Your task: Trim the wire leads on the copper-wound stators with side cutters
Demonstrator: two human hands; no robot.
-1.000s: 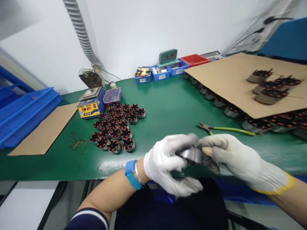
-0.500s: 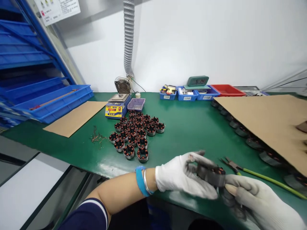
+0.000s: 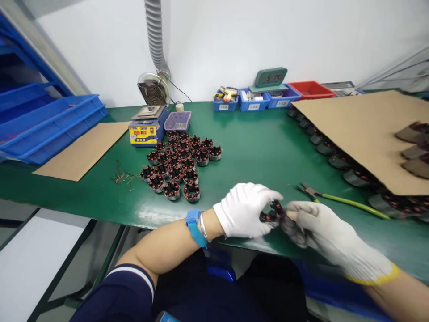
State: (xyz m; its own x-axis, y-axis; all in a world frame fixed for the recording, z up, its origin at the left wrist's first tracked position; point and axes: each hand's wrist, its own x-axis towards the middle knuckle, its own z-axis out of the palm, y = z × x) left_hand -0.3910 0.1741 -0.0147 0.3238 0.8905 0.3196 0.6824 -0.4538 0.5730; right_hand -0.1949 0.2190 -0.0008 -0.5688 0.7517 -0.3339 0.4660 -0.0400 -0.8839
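A ring-shaped motor stator (image 3: 276, 210) with black insulation and copper windings is held in my gloved left hand (image 3: 246, 210), its fingers curled around the ring. My gloved right hand (image 3: 311, 226) is closed in a pinch at the stator's right edge; what its fingertips grip there is hidden and partly blurred. Just beyond my right hand lies a pair of cutting pliers (image 3: 311, 192) with green handles, jaws pointing left. To the left of my hands, many similar stators (image 3: 191, 192) stand grouped on the green table (image 3: 244, 147).
Wire scraps (image 3: 124, 176) lie left of the stators. Behind stand a blue-yellow heating unit (image 3: 147, 129), a purple tray (image 3: 177, 121), blue bins (image 3: 254, 103) and a red tray (image 3: 311, 90). At right, a cardboard sheet (image 3: 362, 129) rests over more stators, with several on top.
My left hand has turned over the stator, so its back faces up and the ring's opening shows. My right hand has closed in at the ring's edge. The camera view has shifted.
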